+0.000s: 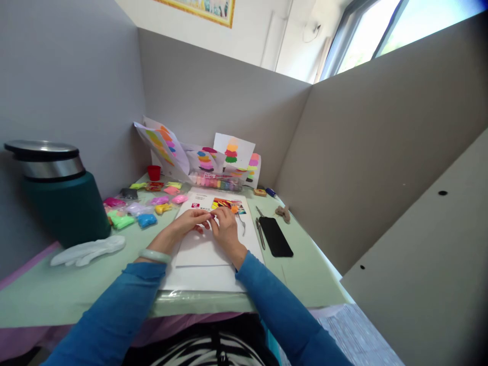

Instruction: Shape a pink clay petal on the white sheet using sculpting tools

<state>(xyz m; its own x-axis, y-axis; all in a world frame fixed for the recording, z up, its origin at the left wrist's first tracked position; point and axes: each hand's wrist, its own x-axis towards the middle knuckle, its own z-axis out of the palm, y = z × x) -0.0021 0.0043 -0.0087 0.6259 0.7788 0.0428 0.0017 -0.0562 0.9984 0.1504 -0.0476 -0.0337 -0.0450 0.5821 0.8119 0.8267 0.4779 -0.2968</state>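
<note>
My left hand and my right hand meet over white paper, with their fingertips closed together. Between them shows a small dark purple piece of modelling clay, mostly covered by the fingers. Just beyond my right hand sits an orange lump of clay, near a printed colour picture on the pad. A small metal fork-like tool lies right of my right hand. On my left wrist is a pale bangle.
Several coloured clay packets lie at the left, by a large green bottle and a white glove. A black phone and a pen lie right. Painted sheets lean against the grey partition; a red cup stands behind.
</note>
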